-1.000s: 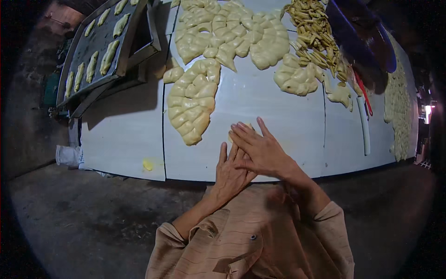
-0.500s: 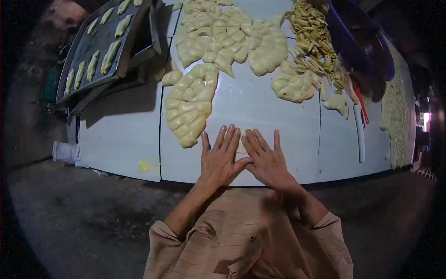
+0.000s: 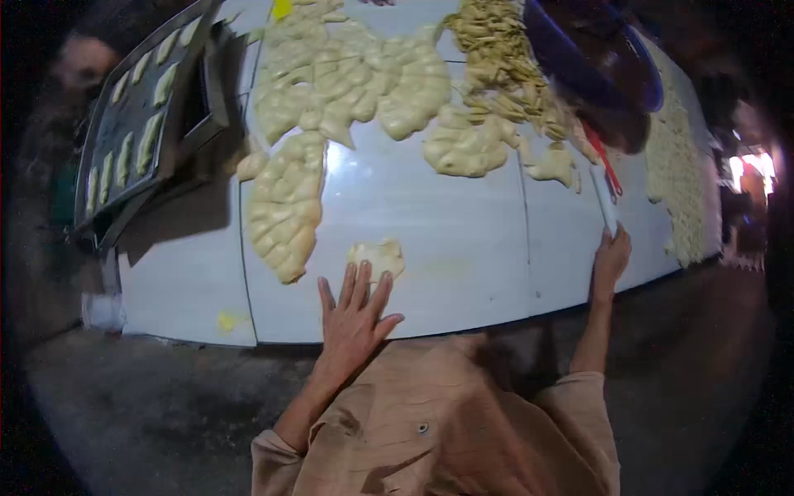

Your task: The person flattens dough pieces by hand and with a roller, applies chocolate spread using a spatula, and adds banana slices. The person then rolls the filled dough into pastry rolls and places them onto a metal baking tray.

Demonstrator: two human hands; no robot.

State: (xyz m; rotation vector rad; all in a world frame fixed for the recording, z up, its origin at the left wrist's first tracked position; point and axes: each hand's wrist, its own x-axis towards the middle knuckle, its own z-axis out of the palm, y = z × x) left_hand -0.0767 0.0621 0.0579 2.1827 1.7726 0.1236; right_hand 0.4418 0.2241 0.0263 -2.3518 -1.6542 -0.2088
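Now that they've parted, I see the left hand [image 3: 354, 321] spread open, gripping nothing, touching the small dough piece [image 3: 383, 255] on the worktop [image 3: 430, 207]; the right hand [image 3: 612, 258] has reached the white rod [image 3: 605, 197], its grip unclear, leaving one hand on dough.

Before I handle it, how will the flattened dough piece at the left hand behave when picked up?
The flattened dough piece would likely flop, since it lies thin with an uneven outline. It is probably light, being far smaller than the segmented dough mass nearby.
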